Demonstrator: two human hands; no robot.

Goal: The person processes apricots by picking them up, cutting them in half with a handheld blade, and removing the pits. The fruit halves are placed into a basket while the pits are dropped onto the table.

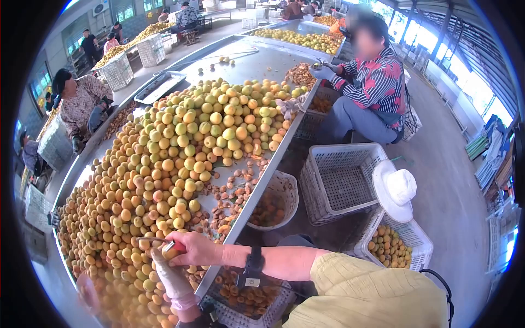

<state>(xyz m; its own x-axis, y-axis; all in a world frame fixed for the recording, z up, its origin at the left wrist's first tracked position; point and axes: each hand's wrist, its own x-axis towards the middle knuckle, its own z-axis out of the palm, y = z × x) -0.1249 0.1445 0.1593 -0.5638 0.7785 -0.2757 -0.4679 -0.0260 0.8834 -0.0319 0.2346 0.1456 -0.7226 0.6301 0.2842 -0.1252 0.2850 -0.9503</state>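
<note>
At the apricot heap (180,158), the right hand (192,249) grips a knife (158,241); whether the gloved left hand (170,279) just below holds anything is unclear.

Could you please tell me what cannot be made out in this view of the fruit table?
1. Head view: whatever the gloved left hand holds is hidden by that hand itself and the right hand.
2. Head view: the tool in the right hand shows only a red bit and is too small to name.
3. Head view: the crate under the table is partly hidden by the right forearm.
</note>
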